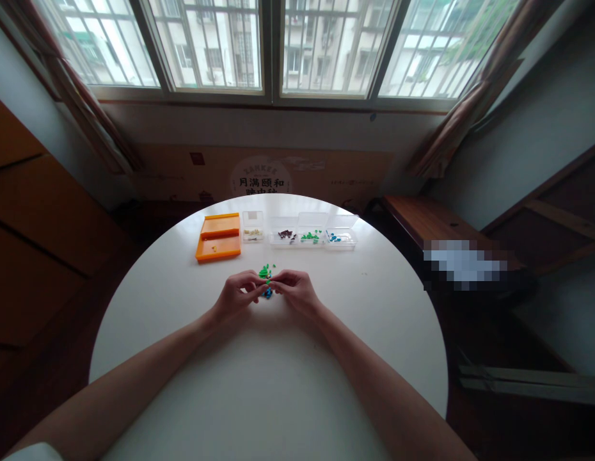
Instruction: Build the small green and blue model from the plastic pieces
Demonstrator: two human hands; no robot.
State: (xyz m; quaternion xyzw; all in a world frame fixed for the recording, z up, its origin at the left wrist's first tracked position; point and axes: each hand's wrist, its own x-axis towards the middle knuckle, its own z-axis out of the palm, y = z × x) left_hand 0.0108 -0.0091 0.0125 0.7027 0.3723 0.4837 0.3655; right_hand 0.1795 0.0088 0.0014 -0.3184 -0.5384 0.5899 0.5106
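Observation:
My left hand (238, 289) and my right hand (298, 291) meet over the middle of the table, fingertips pinched together. Between them is a small green plastic piece (268, 282), like a tiny building brick; its exact shape is too small to tell. Just behind the fingers lie several loose green pieces (265, 271). A cluster of blue and dark pieces (267, 294) shows below the fingertips, partly hidden by them. Whether the green piece is joined to that cluster I cannot tell.
On the round white table (192, 378), an orange tray (219, 252) stands at the back left. Right of it are a clear box with cream pieces (253, 232) and open clear boxes holding dark brown (285, 235), green (311, 236) and blue pieces (334, 237). A wooden bench (422, 221) stands right.

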